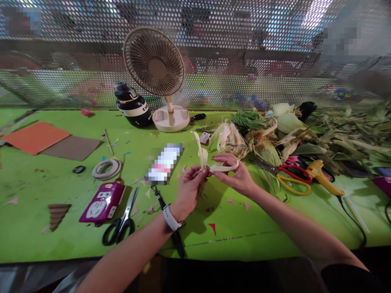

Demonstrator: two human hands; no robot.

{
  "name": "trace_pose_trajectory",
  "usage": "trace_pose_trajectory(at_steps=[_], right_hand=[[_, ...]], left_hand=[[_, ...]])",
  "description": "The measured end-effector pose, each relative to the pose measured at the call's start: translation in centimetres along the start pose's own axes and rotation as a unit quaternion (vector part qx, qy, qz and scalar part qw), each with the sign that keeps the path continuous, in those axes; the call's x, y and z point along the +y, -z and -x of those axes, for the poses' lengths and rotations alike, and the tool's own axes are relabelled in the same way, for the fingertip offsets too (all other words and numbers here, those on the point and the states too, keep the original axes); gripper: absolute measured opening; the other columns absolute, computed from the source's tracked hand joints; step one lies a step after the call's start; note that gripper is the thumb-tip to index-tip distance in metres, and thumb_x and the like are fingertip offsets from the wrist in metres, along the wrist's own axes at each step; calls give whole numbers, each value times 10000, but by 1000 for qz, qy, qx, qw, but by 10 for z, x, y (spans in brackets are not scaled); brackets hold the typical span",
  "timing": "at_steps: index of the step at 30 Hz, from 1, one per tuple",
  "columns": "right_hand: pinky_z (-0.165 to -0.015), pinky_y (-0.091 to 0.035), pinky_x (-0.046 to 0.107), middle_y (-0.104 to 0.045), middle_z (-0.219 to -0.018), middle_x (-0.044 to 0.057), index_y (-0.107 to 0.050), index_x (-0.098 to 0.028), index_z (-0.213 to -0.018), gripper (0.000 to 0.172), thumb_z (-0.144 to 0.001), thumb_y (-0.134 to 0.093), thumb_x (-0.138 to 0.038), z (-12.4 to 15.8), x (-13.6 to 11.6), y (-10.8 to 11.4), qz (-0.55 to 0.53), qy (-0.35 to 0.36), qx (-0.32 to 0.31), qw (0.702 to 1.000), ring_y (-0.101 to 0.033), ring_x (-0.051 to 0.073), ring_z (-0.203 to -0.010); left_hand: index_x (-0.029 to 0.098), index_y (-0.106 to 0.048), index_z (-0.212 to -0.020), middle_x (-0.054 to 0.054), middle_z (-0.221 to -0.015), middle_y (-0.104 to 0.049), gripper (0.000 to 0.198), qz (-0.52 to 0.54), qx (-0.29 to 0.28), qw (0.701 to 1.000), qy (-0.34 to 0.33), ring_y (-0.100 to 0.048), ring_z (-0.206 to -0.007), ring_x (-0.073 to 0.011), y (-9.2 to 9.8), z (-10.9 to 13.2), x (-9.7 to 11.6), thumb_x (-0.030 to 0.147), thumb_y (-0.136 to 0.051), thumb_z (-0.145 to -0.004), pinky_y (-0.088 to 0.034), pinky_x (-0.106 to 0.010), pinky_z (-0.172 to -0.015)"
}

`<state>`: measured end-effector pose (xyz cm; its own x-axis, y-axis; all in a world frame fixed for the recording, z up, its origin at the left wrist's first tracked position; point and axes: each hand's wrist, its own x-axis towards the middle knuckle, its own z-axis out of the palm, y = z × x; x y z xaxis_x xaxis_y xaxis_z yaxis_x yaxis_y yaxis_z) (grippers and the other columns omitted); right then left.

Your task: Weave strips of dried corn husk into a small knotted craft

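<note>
Pale strips of corn husk [202, 156] rise from my left hand [190, 188], whose thumb and fingers pinch their gathered base. One strip stands upright with a curled top; another bends off to the right. My right hand [235, 175] holds that bent husk strip between thumb and fingers, close beside the left. A white-strapped watch sits on my left wrist. Behind my hands lies a bundle of pale husks [230, 140], with a small red-and-white box [204, 138] near it. A phone [165, 163] with a lit screen lies left of my hands.
At the back stand a fan [171, 120] and a dark bottle [134, 106]. Left are black scissors [122, 221], a purple power strip [102, 202], tape [106, 169] and coloured sheets [36, 137]. Right lie red-and-yellow-handled scissors [295, 179], a yellow glue gun [325, 178] and piled husks [345, 122].
</note>
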<state>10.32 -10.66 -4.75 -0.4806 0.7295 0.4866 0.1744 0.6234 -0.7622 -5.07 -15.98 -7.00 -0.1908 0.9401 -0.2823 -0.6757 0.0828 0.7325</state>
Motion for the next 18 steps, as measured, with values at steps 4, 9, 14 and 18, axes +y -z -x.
trace_pose_trajectory(at_steps=[4, 9, 14, 18], right_hand=[[-740, -489, 348, -649, -893, 64, -635, -190, -984, 220, -792, -650, -298, 0, 1, -2, 4, -36, -6, 999, -600, 200, -846], [-649, -480, 301, -637, -845, 56, -649, -184, -931, 170, -813, -625, -304, 2, 1, -6, -6, -57, 2, 998, -591, 174, -771], [-591, -479, 275, -631, -899, 53, -629, -181, -996, 230, -814, -622, -321, 2, 4, -3, -99, -132, -3, 986, -584, 138, -696], [-477, -418, 223, -630, -939, 24, -600, -212, -1046, 277, -807, -624, -351, -7, 12, 14, -153, -196, 106, 963, -520, 83, -566]], left_hand=[[154, -644, -789, 10, -719, -731, 312, 0, 1, 1000, 1, -671, -632, -76, 0, -1, 0, 181, -839, -547, -494, -139, -579], [152, -642, -788, 11, -725, -732, 316, -7, 3, 1000, -2, -670, -640, -76, -1, 1, 1, 175, -840, -544, -493, -144, -584], [162, -644, -788, 5, -737, -739, 300, -18, 4, 1000, -12, -679, -667, -89, -1, 1, 2, 169, -833, -555, -488, -152, -585], [154, -647, -799, -4, -730, -739, 302, -41, -1, 999, -24, -682, -674, -96, -1, 1, 2, 176, -832, -562, -488, -159, -591]])
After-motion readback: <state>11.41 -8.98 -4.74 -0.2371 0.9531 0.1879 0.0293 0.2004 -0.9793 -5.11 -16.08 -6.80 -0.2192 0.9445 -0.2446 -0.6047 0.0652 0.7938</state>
